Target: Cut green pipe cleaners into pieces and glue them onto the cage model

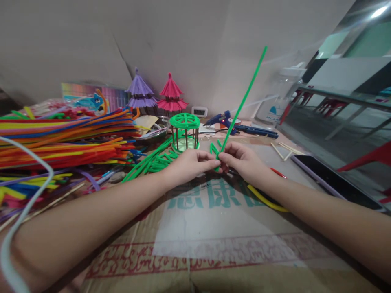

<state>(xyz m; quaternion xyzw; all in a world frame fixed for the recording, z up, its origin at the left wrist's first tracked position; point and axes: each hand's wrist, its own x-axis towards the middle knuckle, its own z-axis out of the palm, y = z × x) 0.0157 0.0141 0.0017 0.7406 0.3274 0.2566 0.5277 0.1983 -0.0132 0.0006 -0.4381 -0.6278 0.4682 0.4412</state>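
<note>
A long green pipe cleaner (244, 97) rises up and to the right from between my two hands. My left hand (191, 162) pinches its bent lower end with fingers closed. My right hand (242, 162) pinches the same green pipe cleaner right beside it, fingertips touching. Just behind the hands stands a small green pipe-cleaner pavilion (185, 132) with dark posts. A heap of bent green pipe-cleaner pieces (155, 160) lies to the left of my left hand.
A big pile of coloured pipe cleaners (64, 138) fills the left. Purple (139, 94) and pink (171, 97) pagoda models stand at the back by the wall. A blue glue gun (222, 120), wooden sticks (282, 149), a dark phone (330, 179) and flattened cardboard (214, 240) lie about.
</note>
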